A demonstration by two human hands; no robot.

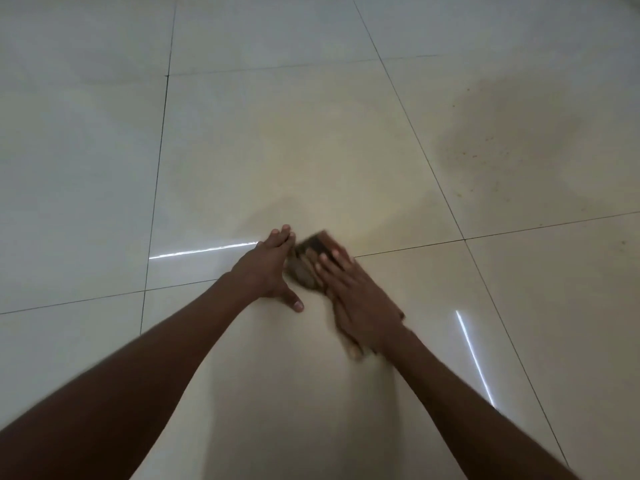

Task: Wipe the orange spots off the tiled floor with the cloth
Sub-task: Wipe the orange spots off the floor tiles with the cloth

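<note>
Both bare forearms reach forward over the glossy cream tiled floor (pixel 311 150), hands low and close together near the middle of the view.

Right hand (pixel 360 299): flat, palm down, fingers spread wide, pressing on a crumpled brown-and-dark cloth (pixel 306 268). It is not closed round the cloth; the hand lies on top of it. Cloth and hand are blurred. Part of the cloth shows ahead of and beside the fingertips, and a pale bit shows under the heel of the hand.

Left hand (pixel 270 268): open, palm toward the floor, fingers held together and stretched forward, thumb splayed out toward the person. It holds nothing. Its fingers sit just beside the cloth's left edge; whether they touch it cannot be told.

Cloth position: on the floor, at the dark grout line (pixel 408 247) that runs across from the right, near the point where four tiles meet.

Orange spots (pixel 474 155): small faint specks scattered over a darker, dull patch (pixel 502 133) on the tile to the far right of the hands, well apart from the cloth.

Two thin bright streaks of reflected light: one (pixel 204 250) left of the left hand, one (pixel 474 358) right of the right forearm.
</note>
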